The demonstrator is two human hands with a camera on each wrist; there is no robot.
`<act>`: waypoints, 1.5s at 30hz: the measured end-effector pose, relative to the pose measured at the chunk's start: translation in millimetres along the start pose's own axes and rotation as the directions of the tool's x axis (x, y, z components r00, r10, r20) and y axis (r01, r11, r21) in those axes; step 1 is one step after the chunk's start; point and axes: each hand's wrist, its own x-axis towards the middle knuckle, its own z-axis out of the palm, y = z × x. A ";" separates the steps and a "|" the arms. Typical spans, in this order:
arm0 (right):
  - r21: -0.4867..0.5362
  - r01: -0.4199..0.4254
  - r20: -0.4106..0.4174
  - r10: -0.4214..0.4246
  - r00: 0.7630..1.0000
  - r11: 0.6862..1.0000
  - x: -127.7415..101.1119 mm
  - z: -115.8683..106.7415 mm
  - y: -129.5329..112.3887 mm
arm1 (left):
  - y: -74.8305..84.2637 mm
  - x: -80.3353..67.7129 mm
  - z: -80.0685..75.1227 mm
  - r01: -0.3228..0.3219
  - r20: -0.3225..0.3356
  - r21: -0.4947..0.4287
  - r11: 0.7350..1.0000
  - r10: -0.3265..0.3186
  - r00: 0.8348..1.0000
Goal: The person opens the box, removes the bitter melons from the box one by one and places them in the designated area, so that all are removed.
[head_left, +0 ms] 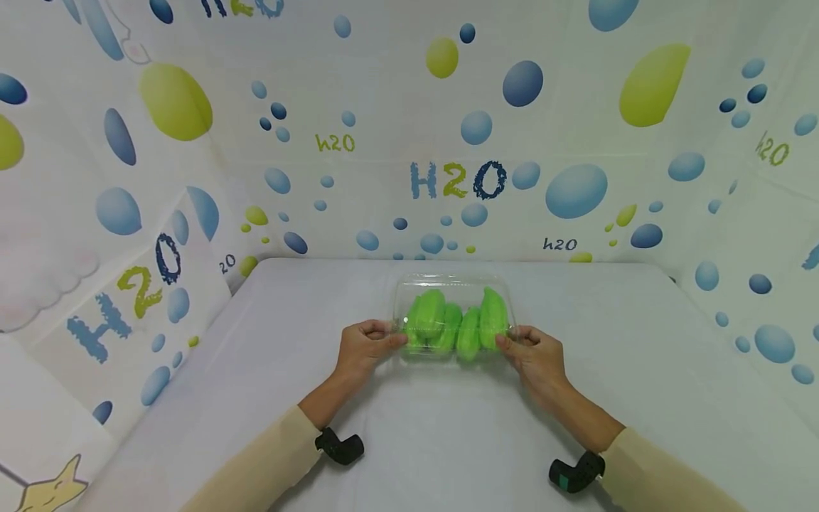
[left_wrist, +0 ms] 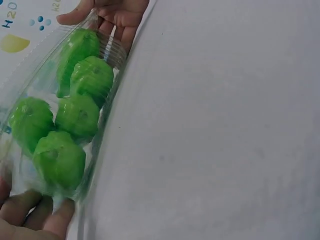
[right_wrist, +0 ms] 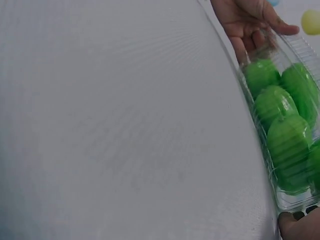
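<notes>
A clear plastic clamshell box (head_left: 456, 281) sits in the middle of the head view, over the white table. Through its walls show several bright green, oblong, ridged fruits or vegetables (head_left: 469, 334); their exact kind is unclear. My left hand (head_left: 366, 347) grips the box's left end, thumb on the near side and fingers partly hidden behind. At the right end, my right hand (head_left: 539, 358) holds it the same way. In the left wrist view, the green pieces (left_wrist: 60, 160) lie close together inside. Whether the box touches the table, I cannot tell.
A white cloth covers the table (head_left: 441, 441). Behind and beside it hang white curtains (head_left: 384, 85) printed with blue and yellow-green drops and "H2O" lettering. Black devices (head_left: 339, 446) are worn at both wrists, over beige sleeves (head_left: 262, 462).
</notes>
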 end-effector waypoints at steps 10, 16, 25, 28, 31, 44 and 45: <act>-0.112 0.021 -0.037 -0.025 0.999 0.993 -4.8 5.4 -0.3 | -0.4 -3.9 -0.9 -0.017 0.018 0.057 0.998 0.016 1.000; -0.180 0.038 0.014 -0.037 0.999 0.983 -7.7 4.2 0.3 | 1.6 -5.6 -5.7 0.004 0.019 0.084 0.996 -0.006 1.000; -0.399 0.071 0.146 -0.013 0.989 0.914 -10.4 -7.8 -11.3 | 7.3 -5.4 -14.4 0.001 0.061 0.135 0.991 -0.010 0.998; -0.452 0.101 0.211 -0.004 0.978 0.886 -10.2 -12.4 -14.1 | 11.8 -5.6 -17.5 -0.023 0.079 0.172 0.985 0.009 0.997; -0.466 0.174 0.275 -0.044 0.960 0.868 -10.6 -15.1 -14.6 | 15.8 -4.1 -20.8 -0.051 0.090 0.227 0.972 0.032 0.995; -0.560 0.587 0.413 -0.417 0.809 0.585 3.0 -5.5 -26.8 | 38.4 7.1 -30.6 0.017 0.107 0.288 0.957 -0.050 0.993; -0.564 0.599 0.418 -0.429 0.801 0.569 4.2 -4.2 -28.4 | 39.8 8.5 -30.7 0.019 0.117 0.285 0.958 -0.055 0.992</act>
